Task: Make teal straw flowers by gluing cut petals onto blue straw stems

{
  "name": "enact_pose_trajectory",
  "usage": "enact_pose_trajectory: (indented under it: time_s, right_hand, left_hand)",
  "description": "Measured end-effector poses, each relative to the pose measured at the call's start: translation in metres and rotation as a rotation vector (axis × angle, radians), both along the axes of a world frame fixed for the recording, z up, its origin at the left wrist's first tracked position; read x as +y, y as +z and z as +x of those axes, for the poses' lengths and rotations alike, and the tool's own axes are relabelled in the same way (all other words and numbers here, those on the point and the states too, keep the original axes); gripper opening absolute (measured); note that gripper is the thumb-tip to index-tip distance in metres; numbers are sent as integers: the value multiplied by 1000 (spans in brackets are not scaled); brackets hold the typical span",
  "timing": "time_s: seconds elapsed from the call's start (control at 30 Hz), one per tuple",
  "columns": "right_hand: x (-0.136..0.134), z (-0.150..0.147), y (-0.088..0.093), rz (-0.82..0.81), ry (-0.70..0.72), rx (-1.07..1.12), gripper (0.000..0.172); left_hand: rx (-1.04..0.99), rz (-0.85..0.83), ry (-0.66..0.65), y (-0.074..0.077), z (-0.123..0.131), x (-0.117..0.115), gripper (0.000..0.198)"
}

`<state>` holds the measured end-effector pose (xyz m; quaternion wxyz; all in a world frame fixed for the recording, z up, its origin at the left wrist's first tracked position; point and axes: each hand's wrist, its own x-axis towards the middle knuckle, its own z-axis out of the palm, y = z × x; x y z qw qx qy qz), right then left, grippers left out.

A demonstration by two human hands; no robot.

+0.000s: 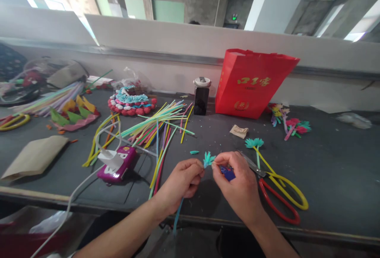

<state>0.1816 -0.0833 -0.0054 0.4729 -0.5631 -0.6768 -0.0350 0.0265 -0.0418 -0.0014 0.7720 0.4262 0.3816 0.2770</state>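
Note:
Between my two hands is a small teal pipe-cleaner flower (208, 158). My left hand (184, 179) is closed around its base, and a blue pipe-cleaner stem (178, 216) hangs below that fist. Thumb and forefinger of my right hand (239, 181) pinch together at the flower's right side; the exact spot they grip is too small to make out. Partly hidden behind the right fingers lies a dark blue item (228, 173). A loose teal piece (194, 152) rests just beyond the left hand. Right of my right hand are scissors (279, 190) with red and yellow handles, near another teal flower (254, 143).
Many coloured pipe cleaners (160, 125) spread across the middle left. A purple power strip (117, 167) with a white charger and cable sits nearer. Behind stand a phone (201, 101) against a cup, and a red bag (252, 86). Small flowers (292, 125) lie right.

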Motion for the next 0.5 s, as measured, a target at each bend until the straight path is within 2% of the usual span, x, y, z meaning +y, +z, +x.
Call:
enact_pose_trajectory:
  time_s: [0.23,0.5]
  right_hand:
    - [-4,6,6,-21,51,14,10]
    - [-5,9,12,55,100,-23,15]
  left_hand:
    - [-76,-84,-6,0,-3,3,18]
    - [-161,-173,-89,-1,-5,9,19]
